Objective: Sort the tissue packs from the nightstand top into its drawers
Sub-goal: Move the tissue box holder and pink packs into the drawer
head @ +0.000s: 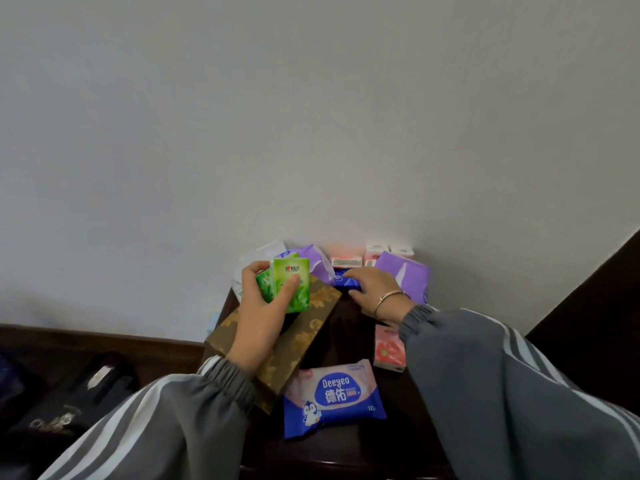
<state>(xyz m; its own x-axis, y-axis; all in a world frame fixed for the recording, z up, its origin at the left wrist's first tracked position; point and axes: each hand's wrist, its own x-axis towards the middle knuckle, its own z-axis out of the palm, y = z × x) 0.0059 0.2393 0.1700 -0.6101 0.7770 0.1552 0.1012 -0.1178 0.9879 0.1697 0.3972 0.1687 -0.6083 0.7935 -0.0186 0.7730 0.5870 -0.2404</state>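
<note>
"Deeyeo", "德佑" on blue wipes pack (334,398); "10" at corner

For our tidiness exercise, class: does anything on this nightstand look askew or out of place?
Yes: the brown patterned tissue box lies diagonally and seems to overhang the nightstand's left edge. The Deeyeo wipes pack sits askew at the front.

Green tissue packs (291,285) held upright, blue wipes pack (334,400) flat on dark nightstand (349,332)

I'm wearing a grey jacket: left sleeve (156,427) and right sleeve (502,375) both carrying white stripes, ending in ribbed elastic cuffs (225,379). A thin gold-tone bangle (388,297) is circling my right wrist.
</note>
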